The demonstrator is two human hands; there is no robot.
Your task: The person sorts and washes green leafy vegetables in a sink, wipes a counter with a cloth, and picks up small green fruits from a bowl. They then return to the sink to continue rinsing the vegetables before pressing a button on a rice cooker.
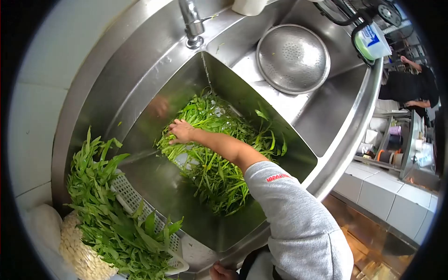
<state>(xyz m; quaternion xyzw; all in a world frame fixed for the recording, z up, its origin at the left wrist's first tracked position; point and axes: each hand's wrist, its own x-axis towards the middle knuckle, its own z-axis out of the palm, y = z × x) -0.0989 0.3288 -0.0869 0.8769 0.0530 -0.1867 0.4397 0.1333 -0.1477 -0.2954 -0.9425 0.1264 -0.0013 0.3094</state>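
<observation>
We count 2 heaps of long-leaved green vegetables: one heap (219,172) in the deep steel basin (154,175), the other heap (100,205) at the sink's left near corner. Also 1 white perforated plastic basket (135,196) under the latter, 1 bulging bag of small pale pieces (81,242) beside it. 1 chrome faucet (190,23), far edge. 1 round perforated steel colander (293,58), right of the basin. 1 white plastic tub with blue print (372,41), right far corner. Stems: too tangled for us to count.

Greens (217,179): long-stemmed, narrow-leaved, loose, lying in a tangled heap. Location: bottom of the steel sink basin (151,179).
</observation>
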